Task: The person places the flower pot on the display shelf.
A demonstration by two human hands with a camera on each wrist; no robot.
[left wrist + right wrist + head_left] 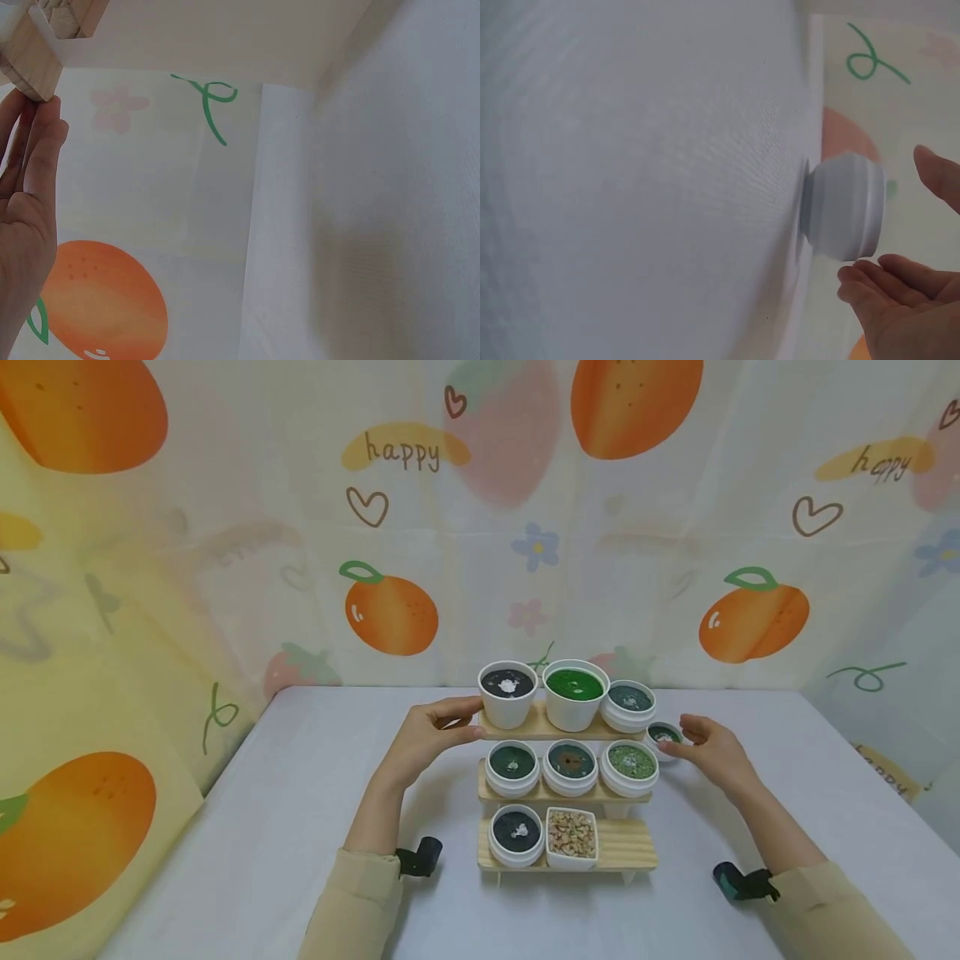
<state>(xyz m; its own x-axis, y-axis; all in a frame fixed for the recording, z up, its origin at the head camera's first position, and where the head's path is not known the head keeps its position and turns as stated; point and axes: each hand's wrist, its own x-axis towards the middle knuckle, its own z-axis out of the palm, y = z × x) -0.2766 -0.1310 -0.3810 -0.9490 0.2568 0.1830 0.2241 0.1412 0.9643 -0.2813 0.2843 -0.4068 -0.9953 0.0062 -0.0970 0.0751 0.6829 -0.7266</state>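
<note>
A three-step wooden rack (630, 843) stands on the table, carrying several white cups and tubs with dark or green contents. My left hand (435, 732) holds the left end of its top board (34, 64), thumb at the front edge and fingers toward the back. At the rack's back right, a small white tub (847, 206) with a dark green top stands on the table. My right hand (716, 756) is around this tub with thumb and fingers spread. In the right wrist view a gap shows between the thumb (939, 176) and the tub.
Tall white cups (507, 710) and a tub (628, 714) fill the top board. The middle board bears round tubs (572, 787). Below are a dark-topped tub (516, 856) and a square dish (572, 862) of beige bits. A fruit-print cloth (285, 568) hangs behind.
</note>
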